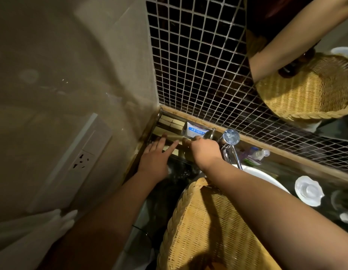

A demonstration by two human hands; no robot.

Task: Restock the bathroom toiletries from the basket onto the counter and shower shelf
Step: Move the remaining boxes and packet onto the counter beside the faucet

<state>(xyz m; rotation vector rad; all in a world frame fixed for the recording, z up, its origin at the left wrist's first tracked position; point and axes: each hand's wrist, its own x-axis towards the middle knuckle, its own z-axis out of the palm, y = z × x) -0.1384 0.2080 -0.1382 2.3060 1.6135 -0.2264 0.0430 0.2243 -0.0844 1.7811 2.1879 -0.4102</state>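
Hands both work at the corner tray [212, 133] on your counter [179, 172]. Your left hand [153, 158] has fingers straight and spread, tips at the tan boxes [172, 121] in the tray. Your right hand [204, 151] has fingers curled, pinching one end of a slim tan box [173, 136], blurred, just beside the white packet [195, 131]. Wicker basket [214, 227] sits under your right forearm, near the faucet [230, 139].

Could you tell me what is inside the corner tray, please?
Small tan boxes in rows and a white, blue-printed packet; left hand and right hand hide the nearer part.
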